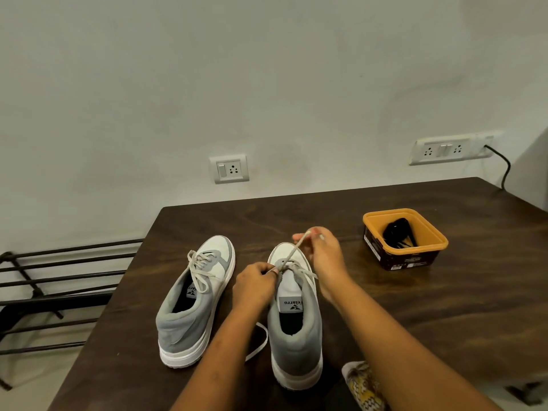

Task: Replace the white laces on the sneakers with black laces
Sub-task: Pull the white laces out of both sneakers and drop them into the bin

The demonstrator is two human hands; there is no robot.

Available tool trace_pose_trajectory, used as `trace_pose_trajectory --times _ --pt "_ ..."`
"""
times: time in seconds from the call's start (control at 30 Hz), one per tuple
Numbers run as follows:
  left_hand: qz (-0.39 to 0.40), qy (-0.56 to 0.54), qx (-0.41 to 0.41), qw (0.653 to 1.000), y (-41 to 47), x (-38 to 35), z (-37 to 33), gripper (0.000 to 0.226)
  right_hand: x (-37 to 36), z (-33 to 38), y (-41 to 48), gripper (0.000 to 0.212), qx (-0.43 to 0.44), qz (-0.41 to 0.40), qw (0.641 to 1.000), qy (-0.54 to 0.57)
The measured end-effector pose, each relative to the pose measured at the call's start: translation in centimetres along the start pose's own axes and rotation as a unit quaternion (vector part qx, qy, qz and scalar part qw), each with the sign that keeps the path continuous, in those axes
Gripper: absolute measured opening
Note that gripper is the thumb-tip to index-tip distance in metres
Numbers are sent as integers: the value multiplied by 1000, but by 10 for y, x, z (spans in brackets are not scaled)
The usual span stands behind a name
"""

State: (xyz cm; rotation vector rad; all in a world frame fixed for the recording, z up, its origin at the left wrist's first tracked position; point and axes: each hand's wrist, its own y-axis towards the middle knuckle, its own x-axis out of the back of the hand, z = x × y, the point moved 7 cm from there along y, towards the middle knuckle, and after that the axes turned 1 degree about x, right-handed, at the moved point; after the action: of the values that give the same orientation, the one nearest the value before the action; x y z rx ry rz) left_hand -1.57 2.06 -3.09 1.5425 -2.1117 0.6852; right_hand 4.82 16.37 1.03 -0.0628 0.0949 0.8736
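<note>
Head view, unlacing step: right hand [323,253] pinches the white lace [292,253] above the sneaker [296,330] (on the tabletop [444,307]), left hand [255,287] grips its eyelet row; next, probably pull it free.

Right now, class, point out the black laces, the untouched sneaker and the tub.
black laces [396,230], head view, the coiled bundle.
untouched sneaker [178,324], head view, grey heel collar.
tub [415,261], head view, dark front wall.

Bare forearms [394,345] — a yellow-and-white patterned garment [363,387] below (only a corner shows).
</note>
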Motion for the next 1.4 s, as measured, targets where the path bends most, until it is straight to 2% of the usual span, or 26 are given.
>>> trace_pose_trajectory --times 0.07,0.1,0.13,0.17,0.2,0.23,0.3,0.37,0.47,0.53,0.6,0.67,0.77,0.97,1.03,1.1,1.17,1.2,1.23,1.3,1.37,1.4 --pt "1 5 0 1000 1 0 1 13 5 -2 0 29 -55 -14 985 161" --pt "1 9 0 1000 1 -1 1 14 8 -5 1 29 -78 -20 975 207" --pt "0 14 0 1000 1 -1 2 16 11 -5 2 28 -91 -25 969 228" --pt "0 17 1 1000 2 -1 2 17 17 -2 4 27 -77 -29 978 192" --pt "0 20 1 1000 3 -2 2 18 23 2 5 26 -36 -24 995 86" --pt "-1 25 1 1000 2 -2 2 19 27 7 7 25 21 -12 997 -69" --pt "-9 46 -19 999 1 -2 0 21 27 15 7 20 120 9 946 -302" --pt "-27 81 -77 993 -3 -2 -9 29 26 7 11 14 126 27 905 -406" --pt "-38 159 -150 975 -13 -8 -23 36 31 -14 17 20 52 42 859 -508" --pt "-27 212 -173 962 -14 -14 -29 38 33 -20 18 18 21 48 854 -518" --pt "-15 248 -191 950 -13 -20 -33 37 27 -18 15 19 36 67 871 -485" --pt "-10 257 -189 948 -10 -21 -36 34 15 -20 9 24 27 133 893 -430" --pt "7 274 -172 946 -5 -20 -37 29 3 -28 0 31 -6 205 883 -421" --pt "104 297 -146 938 8 -31 -33 38 4 -31 2 36 -17 180 888 -423" --pt "135 245 -139 950 15 -32 -29 35 4 -33 3 34 -17 167 886 -432" --pt "124 139 -141 972 18 -29 -28 20 4 -34 4 28 -18 143 881 -451" --pt "117 -25 -97 988 16 -26 -24 8 3 -35 5 26 -12 131 858 -496" --pt "124 -132 -52 982 15 -25 -20 14 2 -35 5 26 -8 127 847 -517" --pt "132 -245 6 961 15 -25 -16 20 2 -35 5 27 -5 124 836 -534" --pt "123 -418 95 895 13 -21 -9 25 2 -36 6 30 3 116 821 -559" --pt "100 -514 115 844 13 -15 -5 26 3 -36 7 31 5 111 814 -570" --pt "91 -532 109 835 14 -14 -4 26 3 -37 6 31 5 110 814 -571"
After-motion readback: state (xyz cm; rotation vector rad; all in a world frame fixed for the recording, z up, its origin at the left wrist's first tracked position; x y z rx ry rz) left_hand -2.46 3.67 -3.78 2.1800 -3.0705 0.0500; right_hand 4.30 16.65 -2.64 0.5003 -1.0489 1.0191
